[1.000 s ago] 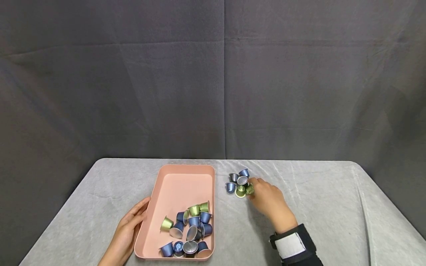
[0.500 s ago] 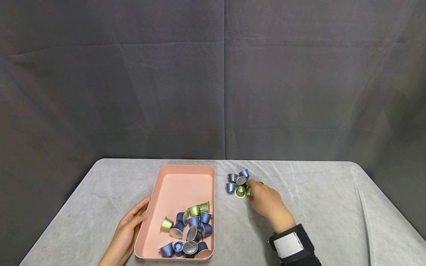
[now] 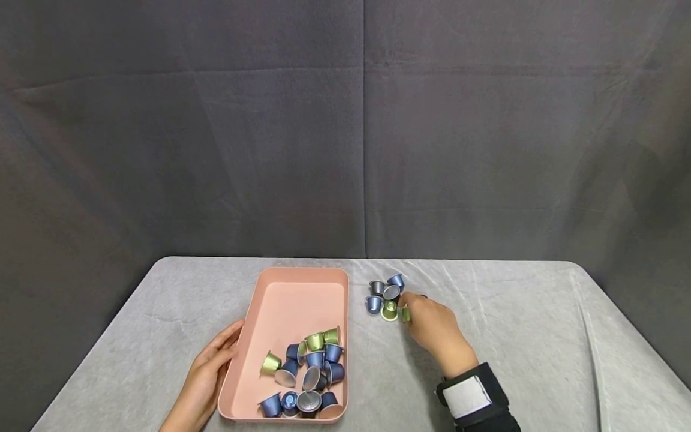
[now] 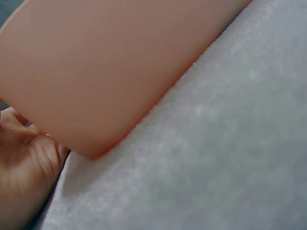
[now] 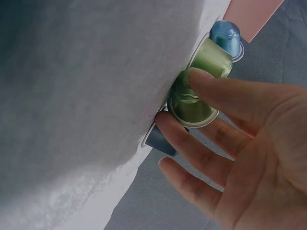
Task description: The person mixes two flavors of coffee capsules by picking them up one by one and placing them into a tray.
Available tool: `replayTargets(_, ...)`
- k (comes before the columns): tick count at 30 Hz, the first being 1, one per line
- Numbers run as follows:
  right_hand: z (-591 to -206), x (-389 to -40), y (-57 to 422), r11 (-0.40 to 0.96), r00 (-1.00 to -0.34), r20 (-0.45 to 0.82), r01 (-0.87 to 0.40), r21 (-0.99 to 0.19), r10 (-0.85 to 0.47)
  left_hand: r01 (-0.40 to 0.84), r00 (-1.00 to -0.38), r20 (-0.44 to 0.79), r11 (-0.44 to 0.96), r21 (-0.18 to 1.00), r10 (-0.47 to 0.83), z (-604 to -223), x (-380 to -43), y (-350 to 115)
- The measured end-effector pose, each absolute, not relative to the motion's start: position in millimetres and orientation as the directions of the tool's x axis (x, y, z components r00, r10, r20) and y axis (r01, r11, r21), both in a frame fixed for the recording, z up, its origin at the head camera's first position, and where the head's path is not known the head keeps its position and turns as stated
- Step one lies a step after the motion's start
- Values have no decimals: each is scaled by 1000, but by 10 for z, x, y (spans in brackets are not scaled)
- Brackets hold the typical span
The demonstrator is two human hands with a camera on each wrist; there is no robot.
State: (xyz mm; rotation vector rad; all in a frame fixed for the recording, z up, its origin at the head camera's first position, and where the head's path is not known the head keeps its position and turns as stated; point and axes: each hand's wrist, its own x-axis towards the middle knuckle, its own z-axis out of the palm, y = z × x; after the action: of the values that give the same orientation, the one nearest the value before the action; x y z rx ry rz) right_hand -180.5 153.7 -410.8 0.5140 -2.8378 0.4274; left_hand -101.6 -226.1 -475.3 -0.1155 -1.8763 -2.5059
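My right hand [image 3: 434, 327] is at the right side of a small cluster of coffee capsules, pinching a green capsule [image 3: 406, 314]. In the right wrist view the thumb lies on this green capsule [image 5: 194, 103], with fingers at its other side. Close to those fingers is a dark capsule [image 5: 160, 140]. Another green capsule [image 3: 390, 310] sits just left of the hand, near a silver-lidded one [image 3: 391, 292]. My left hand [image 3: 207, 366] touches the left side of a pink tray [image 3: 291, 300] with fairly straight fingers. The left wrist view shows mostly the tray's outer wall [image 4: 110, 62].
Green, blue and dark capsules [image 3: 315, 360] lie in the near half of the tray. Left of the right hand are blue capsules [image 3: 373, 305] and a dark grey one [image 3: 376, 288]. A grey cloth covers the table [image 3: 513, 324], and a dark curtain [image 3: 345, 150] hangs behind it.
My right hand has shifted slightly left and toward the cluster, its fingers covering more of the green capsule. The silver-lidded capsule moved slightly left. Left hand and tray stay put.
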Motion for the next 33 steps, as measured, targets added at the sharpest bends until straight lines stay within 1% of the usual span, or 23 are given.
replayTargets(7, -4095, -1797, 1540, 900, -912, 268, -373, -226, -311, 48, -998, 60, -278, 959, 34, -4751, -1023, -2260)
replayTargets(14, -3940, -1708, 1445, 887, -898, 284, -402, -226, -335, 32, -999, 43, -279, 960, 32, -4746, -1025, -2259)
replayTargets(20, -3800, -1566, 1257, 857, -832, 381, -490, -158, -404, 36, -998, 47, -288, 957, 32, -4740, -1022, -2254)
replayTargets(23, -3747, -1477, 1140, 835, -785, 419, -540, -103, -456, 41, -998, 51, -284, 958, 26, -4739, -1019, -2250)
replayTargets(28, -3671, -1325, 957, 777, -713, 428, -628, -38, -555, 64, -997, 73, -282, 957, 21, -4742, -1028, -2245)
replayTargets(33, -3658, -1208, 810, 717, -670, 392, -696, -39, -630, 77, -995, 91, -299, 951, 34, -4747, -1016, -2255)
